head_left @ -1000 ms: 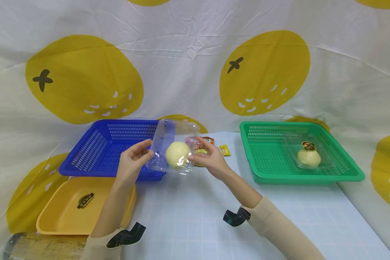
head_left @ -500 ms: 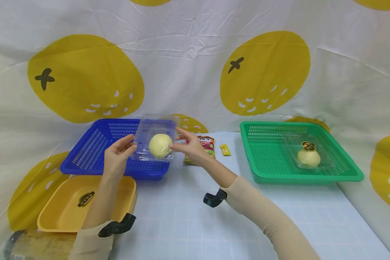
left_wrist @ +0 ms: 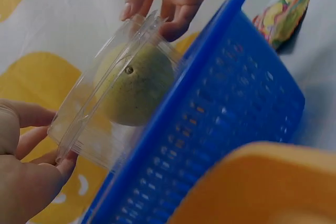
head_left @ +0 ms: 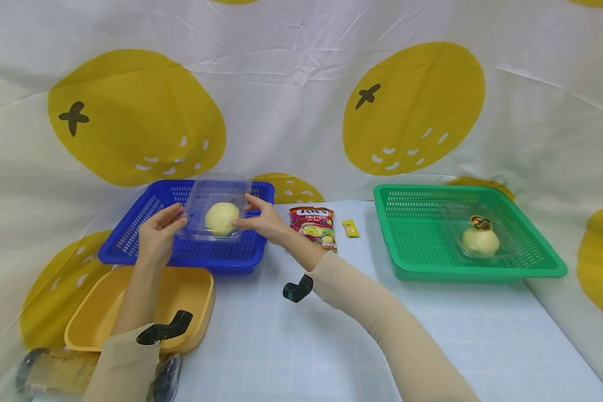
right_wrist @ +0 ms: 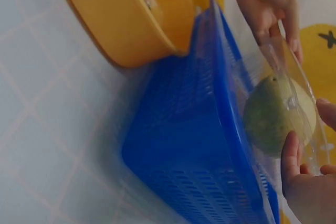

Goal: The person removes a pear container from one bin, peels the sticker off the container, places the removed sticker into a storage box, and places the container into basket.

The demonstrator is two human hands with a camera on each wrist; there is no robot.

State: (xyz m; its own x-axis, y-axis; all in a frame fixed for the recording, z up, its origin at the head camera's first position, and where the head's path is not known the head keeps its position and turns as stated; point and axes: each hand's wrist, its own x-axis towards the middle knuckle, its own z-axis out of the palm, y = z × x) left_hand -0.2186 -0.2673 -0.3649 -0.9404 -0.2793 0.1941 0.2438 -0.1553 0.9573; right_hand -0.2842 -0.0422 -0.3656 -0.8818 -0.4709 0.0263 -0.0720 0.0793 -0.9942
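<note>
Both hands hold a clear plastic clamshell box (head_left: 199, 196) over the blue basket (head_left: 208, 265) at the back left. Inside the box lies one round, pale yellow fruit (head_left: 222, 218), which looks greener from below in the wrist views. My left hand (head_left: 157, 234) pinches the box's left edge between thumb and fingers. At the opposite edge, my right hand (head_left: 267, 222) grips it the same way, its thumb (right_wrist: 291, 153) low on the side. In the left wrist view the underside of the box overlaps the basket's rim (left_wrist: 178, 87).
A yellow tub (head_left: 201, 301) stands in front of the blue basket, partly behind my left forearm. At right is a green basket (head_left: 412, 273) with another boxed fruit (head_left: 481, 242). Between the baskets lie a candy bag (head_left: 314, 226) and a small yellow packet (head_left: 350, 228).
Both hands have carried the boxed fruit left and slightly away, from beside the blue basket to over it. The candy bag, earlier partly covered, shows more fully.
</note>
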